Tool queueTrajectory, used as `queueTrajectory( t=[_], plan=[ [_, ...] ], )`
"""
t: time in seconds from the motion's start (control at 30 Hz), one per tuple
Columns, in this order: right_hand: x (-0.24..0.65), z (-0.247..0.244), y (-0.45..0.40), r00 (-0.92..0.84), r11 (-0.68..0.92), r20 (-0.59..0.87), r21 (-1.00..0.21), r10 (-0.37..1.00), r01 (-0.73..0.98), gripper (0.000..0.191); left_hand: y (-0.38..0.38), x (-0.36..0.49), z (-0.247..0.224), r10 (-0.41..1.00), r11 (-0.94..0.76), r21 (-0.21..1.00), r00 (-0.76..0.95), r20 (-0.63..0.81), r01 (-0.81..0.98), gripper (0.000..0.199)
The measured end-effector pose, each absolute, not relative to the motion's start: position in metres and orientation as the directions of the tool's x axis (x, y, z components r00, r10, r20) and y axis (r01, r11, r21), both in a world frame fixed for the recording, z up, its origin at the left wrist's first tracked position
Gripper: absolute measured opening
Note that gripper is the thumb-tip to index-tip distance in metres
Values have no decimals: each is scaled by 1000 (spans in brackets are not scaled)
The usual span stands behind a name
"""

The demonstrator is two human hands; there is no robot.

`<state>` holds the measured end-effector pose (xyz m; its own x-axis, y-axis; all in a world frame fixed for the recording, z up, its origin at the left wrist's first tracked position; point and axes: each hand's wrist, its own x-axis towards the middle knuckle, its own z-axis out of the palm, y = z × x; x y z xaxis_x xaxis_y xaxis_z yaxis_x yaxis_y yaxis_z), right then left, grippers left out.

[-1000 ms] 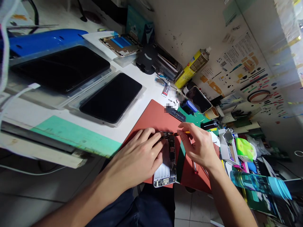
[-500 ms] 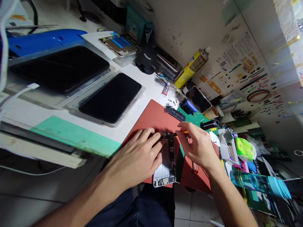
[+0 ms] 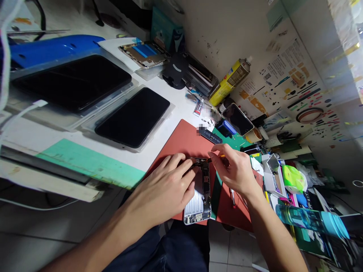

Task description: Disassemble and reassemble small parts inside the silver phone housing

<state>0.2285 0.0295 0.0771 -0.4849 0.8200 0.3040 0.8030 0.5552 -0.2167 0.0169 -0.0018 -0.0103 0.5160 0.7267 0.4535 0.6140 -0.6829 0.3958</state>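
And the right hand [image 3: 235, 166] edges in toward the top corner of the opened phone [image 3: 200, 194], the orange tool [image 3: 222, 155] now mostly hidden in its closed fingers; I'd judge that's fingertip work taking over from the tip. My left hand [image 3: 170, 181] stays laid across the phone on the red mat [image 3: 181, 141]; whether it grips the edge, I can't tell.
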Motion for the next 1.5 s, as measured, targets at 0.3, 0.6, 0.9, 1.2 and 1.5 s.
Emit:
queueTrajectory(
  t=[0.3,0.6,0.9,1.2,1.5],
  plan=[
    [229,73,32,-502,581,328,-221,800,783,5,-2,17,-11,729,-680,398,512,454,615,23],
    [229,73,31,-524,605,328,-236,786,761,10,-1,17,-10,725,-684,390,511,462,617,24],
    [229,73,30,-516,591,308,-252,799,766,14,-4,15,-9,722,-687,389,519,457,613,21],
    [229,72,30,-513,589,309,-256,801,766,14,-3,17,-10,729,-680,389,519,447,621,21],
    [231,71,30,-504,574,293,-249,813,780,15,-2,17,-9,723,-685,389,506,470,616,21]
  ],
)
